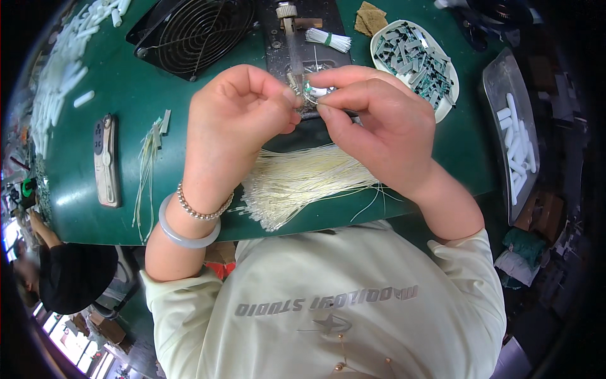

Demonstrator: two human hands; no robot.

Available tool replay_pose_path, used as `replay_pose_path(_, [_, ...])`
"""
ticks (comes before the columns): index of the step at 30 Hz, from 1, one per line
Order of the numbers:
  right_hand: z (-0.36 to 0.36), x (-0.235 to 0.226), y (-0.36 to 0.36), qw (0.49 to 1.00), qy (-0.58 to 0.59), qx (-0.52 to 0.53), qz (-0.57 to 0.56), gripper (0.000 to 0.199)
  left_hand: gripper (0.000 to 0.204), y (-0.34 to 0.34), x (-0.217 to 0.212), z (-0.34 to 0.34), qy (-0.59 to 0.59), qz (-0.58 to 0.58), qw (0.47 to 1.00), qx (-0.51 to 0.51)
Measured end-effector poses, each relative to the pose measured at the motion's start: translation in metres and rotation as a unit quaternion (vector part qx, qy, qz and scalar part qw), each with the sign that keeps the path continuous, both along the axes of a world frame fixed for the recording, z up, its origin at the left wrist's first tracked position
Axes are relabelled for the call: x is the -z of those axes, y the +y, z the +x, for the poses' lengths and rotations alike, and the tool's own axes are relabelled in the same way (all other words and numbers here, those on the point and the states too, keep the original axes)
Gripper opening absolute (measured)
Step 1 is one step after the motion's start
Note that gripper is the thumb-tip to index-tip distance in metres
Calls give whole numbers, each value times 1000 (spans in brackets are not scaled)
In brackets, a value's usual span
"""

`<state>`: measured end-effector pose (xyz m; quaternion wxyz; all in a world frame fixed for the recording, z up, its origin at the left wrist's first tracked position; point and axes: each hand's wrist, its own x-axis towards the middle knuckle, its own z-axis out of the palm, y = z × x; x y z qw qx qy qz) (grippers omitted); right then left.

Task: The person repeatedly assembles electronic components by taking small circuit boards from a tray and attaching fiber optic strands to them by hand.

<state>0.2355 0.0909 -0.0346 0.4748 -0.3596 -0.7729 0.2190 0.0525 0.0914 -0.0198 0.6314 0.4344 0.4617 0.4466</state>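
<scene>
Both of my hands meet at the lower end of an upright metal-collared tool (pixel 287 16) that looks like a soldering iron on a stand. My left hand (pixel 237 107) is closed in a pinch left of its tip; what lies between those fingers is too small to make out. On the other side, my right hand (pixel 388 117) pinches a small green and white piece (pixel 315 91) close to the tip. Below the hands a thick bundle of thin pale wires (pixel 297 183) lies across the table's near part.
Small green and grey boards fill a white dish (pixel 452 95). A black fan (pixel 196 38) stands at back left. White tubes lie in a tray (pixel 502 82) on the right and heaped at far left. A phone (pixel 107 170) and wired strips (pixel 151 142) lie left; another person (pixel 76 275) sits beyond.
</scene>
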Motion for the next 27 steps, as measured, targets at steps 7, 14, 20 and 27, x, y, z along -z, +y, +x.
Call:
replay_pose_path(7, [1,-1,0,1000,-7,7,-4,11,7,1,0,-1,9,3,1000,4])
replay_pose_path(14, [5,5,-1,994,50,-46,-91,12,8,-2,6,0,81,38,996,8])
replay_pose_path(20, [6,5,-3,992,42,-41,-111,13,9,-6,8,4,121,79,989,-11])
replay_pose_path(27, [3,3,-3,997,22,-25,-71,14,10,-8,9,6,129,104,986,-22])
